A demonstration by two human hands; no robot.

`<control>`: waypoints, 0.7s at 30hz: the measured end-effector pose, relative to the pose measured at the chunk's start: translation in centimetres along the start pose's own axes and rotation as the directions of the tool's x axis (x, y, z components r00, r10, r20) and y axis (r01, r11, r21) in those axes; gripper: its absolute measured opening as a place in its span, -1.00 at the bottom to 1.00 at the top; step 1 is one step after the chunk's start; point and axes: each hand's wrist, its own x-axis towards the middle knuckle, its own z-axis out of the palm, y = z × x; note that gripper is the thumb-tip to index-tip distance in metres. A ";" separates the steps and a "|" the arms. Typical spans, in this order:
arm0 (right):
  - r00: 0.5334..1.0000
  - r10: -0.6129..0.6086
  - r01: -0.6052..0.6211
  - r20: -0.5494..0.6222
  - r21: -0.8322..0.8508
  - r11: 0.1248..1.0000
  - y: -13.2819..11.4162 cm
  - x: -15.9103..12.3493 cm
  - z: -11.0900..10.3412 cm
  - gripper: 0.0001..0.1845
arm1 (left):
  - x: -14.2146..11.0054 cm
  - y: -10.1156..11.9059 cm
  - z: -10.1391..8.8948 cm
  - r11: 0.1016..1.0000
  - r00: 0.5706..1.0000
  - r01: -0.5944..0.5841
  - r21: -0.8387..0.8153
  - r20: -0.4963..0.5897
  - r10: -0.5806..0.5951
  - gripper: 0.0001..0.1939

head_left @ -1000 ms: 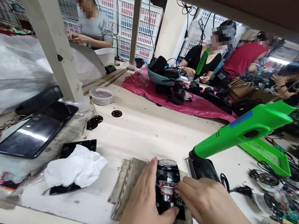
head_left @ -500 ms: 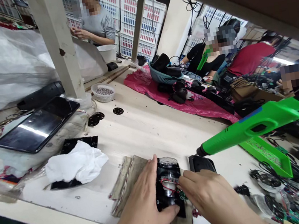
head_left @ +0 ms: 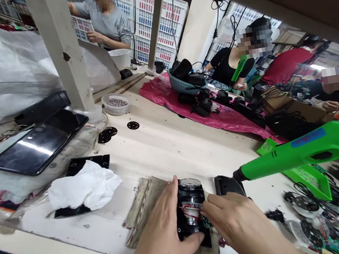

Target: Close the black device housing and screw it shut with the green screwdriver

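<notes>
In the head view, the black housing [head_left: 194, 195] lies on the folded cloth [head_left: 143, 205] near the front edge of the table [head_left: 159, 146]. The left hand [head_left: 164, 232] clamps the housing, fingers along its left side, thumb over its lower end. The right hand [head_left: 236, 215] has its fingers together at the red wires [head_left: 188, 211] on the housing's right; what they pinch is hidden. Open tabletop stretches beyond the housing to the pink sheet [head_left: 164, 93]. Left of the housing are one white tissue [head_left: 85, 186] and one phone [head_left: 39, 144]; farther up-left, three black discs [head_left: 133, 125], two overlapping, and one bowl [head_left: 116, 105] of metal bits. Right of it, one green tool [head_left: 290, 152] slants above a green tray [head_left: 325, 190]. Four people work beyond, near stacked crates [head_left: 152, 21].
</notes>
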 end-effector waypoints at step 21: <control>0.999 0.034 -0.034 0.010 0.063 0.997 0.1 0.2 0.9 -0.75 | -0.3 -0.4 0.4 0.998 0.998 -0.041 0.056 -0.036 0.043 0.01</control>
